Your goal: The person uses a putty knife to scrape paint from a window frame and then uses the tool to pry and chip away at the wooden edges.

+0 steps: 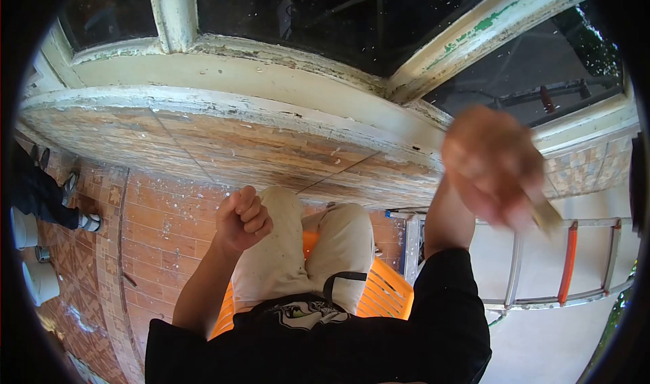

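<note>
My right hand [494, 164] is raised at the right, close to the window frame [460, 42], and blurred by motion. It is closed round a tool whose tan, flat-looking end [546, 216] sticks out below the fist; the blur hides its exact kind. Old white paint on the frame is chipped and peeling, with green patches on the slanted bar. My left hand [245, 218] is curled into a fist above my left knee, apart from the sill [271, 113], with nothing seen in it.
I sit on an orange plastic chair [387, 290]. A metal ladder [511, 272] with an orange-red rung is at my right. Paint flakes dot the tiled floor [159, 232]. Another person's legs [51, 194] and white buckets [42, 281] are at the left. Dark window glass [305, 18] lies ahead.
</note>
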`<state>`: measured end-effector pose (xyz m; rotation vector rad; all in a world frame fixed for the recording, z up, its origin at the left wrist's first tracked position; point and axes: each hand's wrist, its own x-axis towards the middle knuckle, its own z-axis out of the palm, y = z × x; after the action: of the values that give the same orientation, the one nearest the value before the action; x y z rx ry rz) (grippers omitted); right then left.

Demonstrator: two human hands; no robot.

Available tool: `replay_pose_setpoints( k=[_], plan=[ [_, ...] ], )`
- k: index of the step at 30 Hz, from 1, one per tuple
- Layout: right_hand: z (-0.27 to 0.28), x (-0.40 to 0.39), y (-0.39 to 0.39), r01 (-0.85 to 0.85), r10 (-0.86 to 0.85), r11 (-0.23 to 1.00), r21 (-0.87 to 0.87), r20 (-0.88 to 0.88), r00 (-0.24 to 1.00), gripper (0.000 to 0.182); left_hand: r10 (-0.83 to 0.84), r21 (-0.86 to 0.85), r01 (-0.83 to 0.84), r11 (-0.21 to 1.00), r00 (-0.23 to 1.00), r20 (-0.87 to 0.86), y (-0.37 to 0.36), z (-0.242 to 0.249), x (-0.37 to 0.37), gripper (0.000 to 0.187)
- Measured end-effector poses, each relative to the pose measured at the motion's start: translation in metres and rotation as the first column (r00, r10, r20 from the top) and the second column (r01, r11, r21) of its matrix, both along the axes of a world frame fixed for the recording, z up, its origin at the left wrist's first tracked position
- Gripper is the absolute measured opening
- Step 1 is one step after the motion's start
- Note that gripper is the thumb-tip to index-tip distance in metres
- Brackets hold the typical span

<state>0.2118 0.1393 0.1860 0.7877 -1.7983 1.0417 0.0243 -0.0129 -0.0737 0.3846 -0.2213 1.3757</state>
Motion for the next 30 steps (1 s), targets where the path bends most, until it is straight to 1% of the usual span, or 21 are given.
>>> replay_pose_setpoints(
  k=[1, 2, 3, 6, 7, 9, 10, 11, 13, 14, 15, 17, 18, 20, 21, 23, 25, 26, 27, 29, 30],
  plan=[
    [-0.007, -0.004, 0.003, 0.07, -0.057, 0.993, -0.096, 0.13, 0.99, 0.037, 0.009, -0.006, -0.009, 1.0, 1.0, 0.001, -0.001, -0.001, 0.0, 0.037],
    [-0.013, -0.009, 0.0, 0.008, 0.009, 0.993, -0.115, 0.153, 0.988, 0.038, 0.024, -0.006, -0.024, 1.0, 1.0, -0.001, 0.002, 0.0, -0.001, 0.037],
    [-0.006, -0.005, 0.0, -0.024, 0.023, 1.0, 0.003, 0.154, 0.988, 0.039, 0.032, 0.005, -0.032, 0.999, 0.999, -0.01, 0.004, 0.001, -0.003, 0.037],
    [0.008, -0.001, -0.006, -0.147, 0.158, 0.983, 0.107, -0.111, 0.981, 0.039, 0.02, 0.006, -0.02, 1.0, 1.0, 0.0, 0.001, 0.001, -0.003, 0.036],
    [0.004, -0.003, -0.003, -0.142, 0.154, 0.985, 0.102, -0.117, 0.981, 0.039, 0.038, -0.018, -0.038, 0.999, 0.999, -0.007, 0.001, -0.002, -0.003, 0.037],
    [-0.007, -0.004, 0.002, 0.005, -0.004, 1.0, -0.018, 0.051, 0.999, 0.038, 0.043, -0.034, -0.044, 0.998, 0.999, -0.016, 0.002, -0.002, -0.002, 0.037],
    [-0.011, -0.009, -0.005, -0.008, 0.01, 0.999, -0.032, 0.067, 0.998, 0.04, 0.036, -0.023, -0.036, 0.999, 0.999, -0.001, 0.001, -0.001, -0.001, 0.037],
    [-0.004, -0.002, -0.02, 0.066, -0.063, 0.997, -0.042, 0.085, 0.994, 0.046, 0.029, -0.014, -0.029, 0.999, 1.0, 0.008, 0.002, -0.001, -0.002, 0.037],
    [0.007, -0.007, -0.018, -0.231, 0.247, 0.962, 0.144, -0.109, 0.963, 0.051, 0.033, -0.026, -0.032, 0.999, 0.999, 0.011, 0.003, 0.0, -0.003, 0.038],
    [0.003, -0.003, -0.028, -0.064, 0.063, 0.998, 0.0, -0.182, 0.981, 0.05, 0.029, -0.045, -0.028, 0.999, 0.999, 0.02, 0.0, 0.0, -0.002, 0.039],
    [0.0, 0.001, -0.022, 0.009, -0.012, 0.999, -0.047, -0.057, 0.998, 0.047, 0.008, -0.052, -0.008, 0.999, 1.0, -0.007, -0.002, 0.001, -0.002, 0.039],
    [0.004, -0.002, -0.014, -0.05, 0.05, 0.992, 0.115, 0.001, 0.999, 0.044, 0.043, -0.035, -0.043, 0.998, 0.999, 0.008, -0.001, 0.004, -0.003, 0.04],
    [0.012, -0.004, -0.009, -0.029, 0.035, 0.991, 0.131, -0.039, 0.999, 0.044, 0.014, -0.025, -0.013, 1.0, 1.0, 0.016, -0.001, 0.008, -0.005, 0.042],
    [0.023, -0.002, -0.011, -0.283, 0.304, 0.922, 0.262, -0.04, 0.952, 0.042, 0.019, -0.057, -0.019, 0.998, 1.0, -0.006, -0.002, 0.011, -0.004, 0.042],
    [0.015, 0.008, -0.021, -0.075, 0.076, 0.997, 0.014, -0.096, 0.993, 0.039, 0.048, -0.09, -0.046, 0.995, 0.999, 0.012, -0.002, 0.01, -0.002, 0.043],
    [-0.008, -0.005, -0.005, -0.059, 0.045, 0.981, -0.185, -0.081, 0.996, 0.037, 0.014, -0.118, -0.013, 0.993, 1.0, 0.005, -0.003, 0.008, -0.001, 0.044],
    [-0.011, -0.006, 0.002, -0.099, 0.091, 0.989, -0.112, -0.07, 0.993, 0.037, 0.013, -0.028, -0.011, 1.0, 0.998, 0.06, -0.001, 0.004, -0.003, 0.04],
    [-0.009, -0.006, 0.005, -0.152, 0.15, 0.987, -0.045, -0.025, 0.988, 0.036, 0.033, -0.016, -0.032, 0.999, 0.999, 0.038, -0.001, 0.003, -0.004, 0.04],
    [0.0, -0.004, 0.007, -0.147, 0.146, 0.989, -0.03, -0.035, 0.989, 0.036, 0.028, -0.002, -0.027, 1.0, 0.999, 0.026, 0.002, 0.003, -0.004, 0.04],
    [0.016, 0.003, 0.004, -0.231, 0.243, 0.964, 0.132, -0.081, 0.967, 0.037, 0.033, -0.039, -0.03, 0.999, 0.996, 0.08, 0.001, 0.0, -0.005, 0.04],
    [0.01, 0.006, 0.004, -0.182, 0.186, 0.982, 0.058, -0.068, 0.98, 0.036, 0.023, -0.055, -0.018, 0.998, 0.996, 0.088, 0.001, 0.001, -0.005, 0.04]
  ],
)
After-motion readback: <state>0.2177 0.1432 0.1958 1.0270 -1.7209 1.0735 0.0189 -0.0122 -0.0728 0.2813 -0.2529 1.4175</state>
